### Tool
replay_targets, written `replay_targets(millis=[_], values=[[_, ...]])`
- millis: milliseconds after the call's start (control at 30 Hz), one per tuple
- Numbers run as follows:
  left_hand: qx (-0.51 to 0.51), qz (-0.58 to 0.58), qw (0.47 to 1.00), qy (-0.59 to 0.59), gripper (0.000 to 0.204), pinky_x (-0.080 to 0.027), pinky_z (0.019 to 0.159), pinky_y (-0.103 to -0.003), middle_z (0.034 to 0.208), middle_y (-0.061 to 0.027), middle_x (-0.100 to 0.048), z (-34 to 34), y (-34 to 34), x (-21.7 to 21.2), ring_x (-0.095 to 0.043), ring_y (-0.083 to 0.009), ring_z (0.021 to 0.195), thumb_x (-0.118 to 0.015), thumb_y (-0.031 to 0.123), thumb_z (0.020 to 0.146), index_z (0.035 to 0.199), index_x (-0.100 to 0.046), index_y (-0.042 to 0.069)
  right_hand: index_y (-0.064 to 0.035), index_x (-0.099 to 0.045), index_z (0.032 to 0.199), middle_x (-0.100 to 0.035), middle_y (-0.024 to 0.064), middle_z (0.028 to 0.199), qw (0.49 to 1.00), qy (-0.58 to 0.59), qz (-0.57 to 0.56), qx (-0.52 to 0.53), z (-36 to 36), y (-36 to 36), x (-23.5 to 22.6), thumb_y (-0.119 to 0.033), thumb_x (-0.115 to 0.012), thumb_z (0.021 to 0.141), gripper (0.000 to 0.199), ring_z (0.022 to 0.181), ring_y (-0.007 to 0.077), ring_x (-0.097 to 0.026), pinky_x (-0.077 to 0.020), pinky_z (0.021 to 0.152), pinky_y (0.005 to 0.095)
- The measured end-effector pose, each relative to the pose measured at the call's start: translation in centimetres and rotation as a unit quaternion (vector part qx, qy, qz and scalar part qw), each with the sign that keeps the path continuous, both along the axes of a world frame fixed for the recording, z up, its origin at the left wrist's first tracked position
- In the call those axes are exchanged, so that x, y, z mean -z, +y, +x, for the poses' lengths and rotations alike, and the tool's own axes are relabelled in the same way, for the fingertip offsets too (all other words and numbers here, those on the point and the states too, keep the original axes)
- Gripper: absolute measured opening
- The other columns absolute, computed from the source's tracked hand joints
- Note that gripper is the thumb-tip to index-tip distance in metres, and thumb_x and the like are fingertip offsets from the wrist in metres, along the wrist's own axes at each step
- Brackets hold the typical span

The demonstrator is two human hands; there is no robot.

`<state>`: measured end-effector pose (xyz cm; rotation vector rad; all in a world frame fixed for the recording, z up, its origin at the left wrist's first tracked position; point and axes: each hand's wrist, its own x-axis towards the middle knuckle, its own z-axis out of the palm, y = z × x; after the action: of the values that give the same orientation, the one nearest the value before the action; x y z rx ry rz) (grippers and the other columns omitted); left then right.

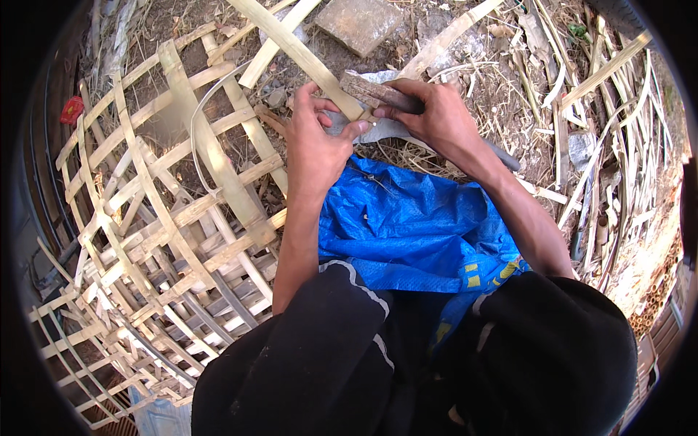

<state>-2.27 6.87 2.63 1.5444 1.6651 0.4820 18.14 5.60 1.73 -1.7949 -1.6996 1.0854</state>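
My left hand (314,138) grips a long pale bamboo strip (294,51) that runs up and to the left from my fingers. My right hand (432,112) is closed around the dark wooden handle (374,92) of a broad-bladed knife. Its grey blade (385,131) lies under both hands, against the strip. A crumpled blue tarp sheet (407,225) covers my lap just below the hands. My black sleeves fill the lower part of the view.
A stack of open-weave bamboo lattice panels (145,240) lies on my left. Loose bamboo strips and shavings (603,145) litter the ground on the right. A flat stone (360,22) sits ahead. A small red object (71,109) lies far left.
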Motion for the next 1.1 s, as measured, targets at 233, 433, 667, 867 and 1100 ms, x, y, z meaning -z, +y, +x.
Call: replay_targets(millis=[233,433,667,867,1100], values=[[0.217,0.269,0.932,0.105,0.087,-0.040,0.114,-0.045,0.139,-0.0128,-0.060,-2.7,1.8,0.8,-0.042,-0.0332,0.139,-0.093,0.029,0.062,0.138,-0.060,0.003,-0.0098,-0.075,0.112,-0.073,0.0192,0.081,1.000,-0.012,-0.007,-0.012,-0.1,0.3,-1.0,-0.034,-0.078,0.086,0.036,0.075,0.0375,-0.072,-0.0565,0.071,0.0455],[0.227,0.226,0.947,0.016,0.068,-0.036,0.116,-0.046,0.141,-0.0071,-0.059,-4.1,2.7,3.9,-0.041,-0.0341,0.138,-0.090,0.034,0.066,0.124,-0.072,0.006,-0.0106,-0.075,0.114,-0.073,0.0200,0.082,0.999,-0.037,-0.005,-0.016,-0.4,0.4,-0.9,-0.031,-0.078,0.084,0.036,0.077,0.0376,-0.073,-0.0572,0.073,0.0461],[0.239,0.225,0.944,0.007,0.066,-0.037,0.114,-0.045,0.135,-0.0087,-0.060,-4.1,2.7,3.2,-0.041,-0.0335,0.135,-0.093,0.030,0.062,0.120,-0.074,0.005,-0.0101,-0.075,0.113,-0.073,0.0200,0.083,0.999,-0.031,0.036,0.004,-0.5,0.0,0.3,-0.029,-0.078,0.083,0.036,0.078,0.0383,-0.073,-0.0576,0.075,0.0470],[0.231,0.212,0.950,-0.003,0.056,-0.033,0.117,-0.046,0.141,-0.0097,-0.056,-4.0,2.5,3.3,-0.039,-0.0331,0.138,-0.093,0.029,0.064,0.109,-0.075,0.001,-0.0093,-0.074,0.110,-0.073,0.0197,0.084,0.998,-0.051,0.032,-0.014,-0.5,0.2,0.0,-0.027,-0.078,0.084,0.032,0.079,0.0390,-0.072,-0.0567,0.073,0.0473],[0.247,0.210,0.946,-0.018,0.055,-0.034,0.117,-0.045,0.139,-0.0076,-0.057,-5.0,2.7,4.1,-0.036,-0.0324,0.139,-0.090,0.028,0.069,0.116,-0.074,0.004,-0.0094,-0.074,0.110,-0.072,0.0191,0.083,0.999,-0.039,0.008,-0.011,-1.3,0.2,-1.0,-0.029,-0.079,0.083,0.033,0.079,0.0393,-0.071,-0.0546,0.072,0.0477]])
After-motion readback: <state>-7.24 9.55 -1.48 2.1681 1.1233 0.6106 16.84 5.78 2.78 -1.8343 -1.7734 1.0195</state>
